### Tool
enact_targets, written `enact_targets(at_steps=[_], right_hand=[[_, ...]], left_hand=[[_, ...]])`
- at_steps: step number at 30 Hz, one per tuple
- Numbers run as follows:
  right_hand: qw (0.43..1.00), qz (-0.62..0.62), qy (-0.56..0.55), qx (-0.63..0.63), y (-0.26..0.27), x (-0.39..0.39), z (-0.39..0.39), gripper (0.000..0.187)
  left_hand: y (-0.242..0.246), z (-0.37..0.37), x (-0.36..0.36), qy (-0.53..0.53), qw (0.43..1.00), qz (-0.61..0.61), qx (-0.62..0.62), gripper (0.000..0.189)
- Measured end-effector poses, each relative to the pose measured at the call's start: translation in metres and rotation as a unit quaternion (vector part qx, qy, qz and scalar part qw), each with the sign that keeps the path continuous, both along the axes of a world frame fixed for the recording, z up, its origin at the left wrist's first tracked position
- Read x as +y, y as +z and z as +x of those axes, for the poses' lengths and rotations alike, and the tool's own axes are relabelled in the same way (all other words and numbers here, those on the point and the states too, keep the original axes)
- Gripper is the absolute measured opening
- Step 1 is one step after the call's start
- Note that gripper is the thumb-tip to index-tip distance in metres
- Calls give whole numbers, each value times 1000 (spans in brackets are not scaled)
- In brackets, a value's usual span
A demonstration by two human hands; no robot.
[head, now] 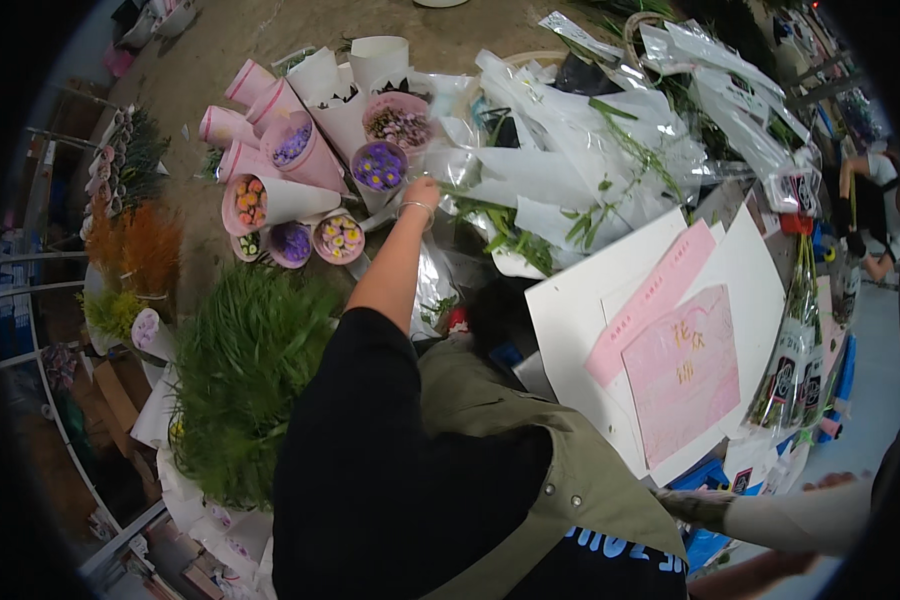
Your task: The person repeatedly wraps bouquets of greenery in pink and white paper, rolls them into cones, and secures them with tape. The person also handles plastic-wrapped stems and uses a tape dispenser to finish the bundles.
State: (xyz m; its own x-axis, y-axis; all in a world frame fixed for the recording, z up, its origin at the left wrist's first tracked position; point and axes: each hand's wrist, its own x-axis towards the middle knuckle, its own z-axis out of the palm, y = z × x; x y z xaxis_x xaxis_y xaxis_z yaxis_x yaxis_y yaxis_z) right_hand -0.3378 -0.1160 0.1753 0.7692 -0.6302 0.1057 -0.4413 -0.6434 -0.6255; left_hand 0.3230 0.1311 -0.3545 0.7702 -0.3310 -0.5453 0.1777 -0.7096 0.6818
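My left hand (422, 194), with a bracelet at the wrist, reaches out beside a bunch of purple daisy-like flowers (379, 166). Its fingers are blurred, and whether they grip a wrapper there is unclear. Around it lie paper-wrapped bunches: orange flowers (250, 201), yellow-centred pale flowers (339, 237) and small pink flowers (397, 125). At the lower right, my right hand (832, 481) is closed around a white paper-wrapped bundle (795, 519) with its stem ends pointing left. The bundle covers most of that hand.
Clear and white flower sleeves (570, 150) with loose green stems spread ahead. White boards (570, 330) bearing pink printed sheets (686, 375) are at the right, near sleeved stems (791, 360). Feathery greenery (247, 382) and orange plumes (150, 244) stand left. Another person (870, 202) is at the far right.
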Motion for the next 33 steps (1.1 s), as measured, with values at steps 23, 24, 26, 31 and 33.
enact_targets(at_steps=[23, 24, 26, 31, 33], right_hand=[[939, 260, 135, -182, -356, 170, 660, 57], [957, 233, 162, -65, -358, 169, 659, 64], [959, 181, 189, 109, -359, 163, 646, 69], [918, 251, 276, 135, -329, 139, 544, 46], [924, 255, 253, 132, -327, 122, 466, 39]], left_hand=[[-9, 208, 83, -125, 987, 87, 56, 89], [-7, 205, 86, -153, 984, 78, 40, 90], [-1, 194, 82, -106, 992, 68, 32, 91], [-32, 120, 90, 321, 883, -304, 160, 68], [-1, 42, 67, 352, 867, -347, 66, 51]])
